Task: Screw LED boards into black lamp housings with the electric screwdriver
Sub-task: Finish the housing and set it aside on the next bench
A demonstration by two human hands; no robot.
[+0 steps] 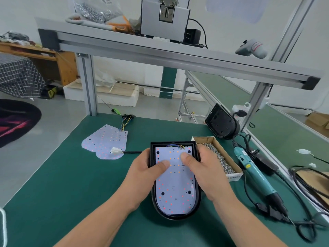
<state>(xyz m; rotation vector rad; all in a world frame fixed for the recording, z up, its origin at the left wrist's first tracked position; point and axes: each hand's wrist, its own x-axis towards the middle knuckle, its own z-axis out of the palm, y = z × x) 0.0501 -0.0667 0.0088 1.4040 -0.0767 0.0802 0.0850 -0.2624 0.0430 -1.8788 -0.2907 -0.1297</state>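
- Misalignment is my main worry: the white LED board dotted with red and amber diodes (175,184) lies inside the black round-ended plastic lamp housing (176,216) at the middle of the green bench (71,184). I see no screws in its dark holes, so it can slide off its mounts.
- My left hand (142,172) and right hand (203,172) each curl fingers round a side wall of the housing, thumbs pressed flat on the board. Uneven pressure may tilt the board or bruise a diode.
- The bundle of coloured wires (175,145) at the board's far edge may get pinched beneath it.
- The teal electric screwdriver (256,175) lies untouched to my right, beyond the open cardboard box of small silver screws (234,176). Reaching for it frees one side, and my arm may knock the box.
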